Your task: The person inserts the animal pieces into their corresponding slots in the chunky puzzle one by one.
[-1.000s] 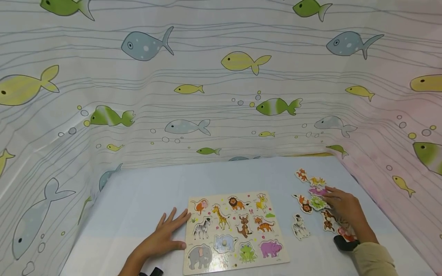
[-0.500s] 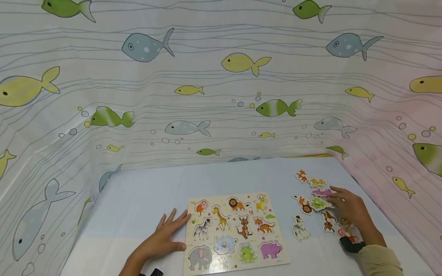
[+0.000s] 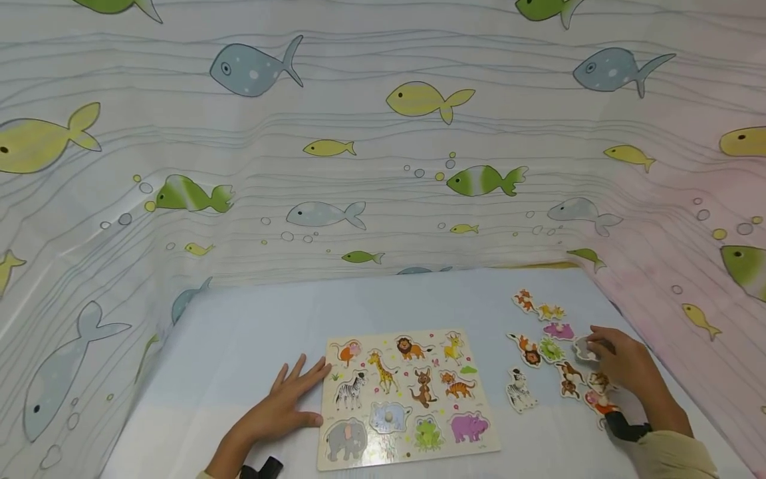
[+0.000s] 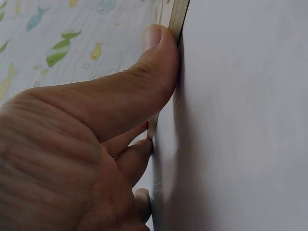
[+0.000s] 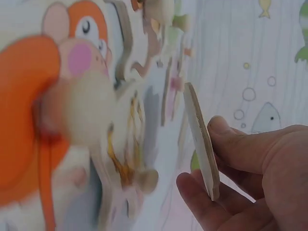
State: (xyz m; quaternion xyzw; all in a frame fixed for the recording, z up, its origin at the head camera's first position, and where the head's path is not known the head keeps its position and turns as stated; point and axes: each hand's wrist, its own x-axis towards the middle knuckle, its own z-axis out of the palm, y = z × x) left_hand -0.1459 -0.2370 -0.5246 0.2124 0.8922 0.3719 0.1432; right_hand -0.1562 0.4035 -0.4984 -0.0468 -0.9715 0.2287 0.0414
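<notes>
A wooden animal puzzle board [image 3: 391, 456] lies on the table in the head view. A blue animal piece [image 3: 379, 419] with a knob sits in its bottom row. My left hand [image 3: 278, 411] rests at the board's left edge, fingers spread. In the left wrist view its thumb [image 4: 161, 57] presses against the board's side [image 4: 179, 19]. My right hand [image 3: 631, 367] pinches a grey animal puzzle piece [image 3: 583, 348] between thumb and fingers, to the right of the other pieces. In the right wrist view that piece [image 5: 199, 139] is tilted, mostly edge-on.
Several loose knobbed pieces lie right of the board: a zebra [image 3: 520, 391], a frog [image 3: 550, 349], a purple hippo [image 3: 558, 330], a tiger [image 3: 523, 301]. A monkey piece [image 5: 29, 120] is near the right wrist. A fish-printed cloth [image 3: 383, 186] stands behind the table.
My right hand has moved right, away from the hippo and frog pieces, with the grey piece in its fingers. My left hand stays at the board. The head view has tilted slightly.
</notes>
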